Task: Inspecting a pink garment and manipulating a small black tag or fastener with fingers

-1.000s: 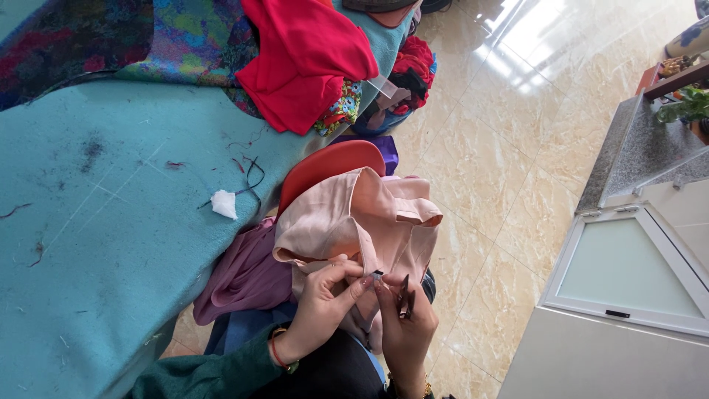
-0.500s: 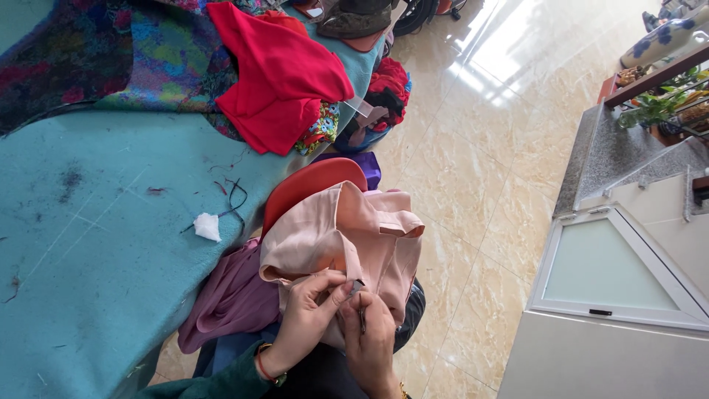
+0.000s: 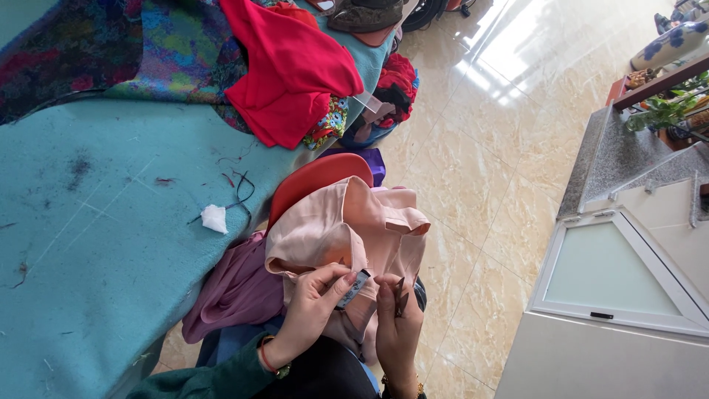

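Note:
A pale pink garment (image 3: 347, 225) lies bunched in my lap, over a red plastic stool (image 3: 310, 181). My left hand (image 3: 314, 310) pinches a small dark label (image 3: 353, 290) sewn to the garment's edge. Right beside it, my right hand (image 3: 395, 325) holds small dark scissors (image 3: 400, 295) with the tips near the label. A mauve cloth (image 3: 236, 288) hangs under the pink garment against the table's edge.
A teal felt-covered table (image 3: 111, 244) fills the left, with thread scraps and a small white cloth scrap (image 3: 214, 219). A red garment (image 3: 288, 70) and patterned fabrics (image 3: 155, 52) are piled at its far end. Glossy tiled floor (image 3: 480, 170) and a white cabinet (image 3: 620, 281) lie to the right.
The view has shifted slightly. My hands have stayed together at the garment's edge, and the dark label now shows between my left fingers.

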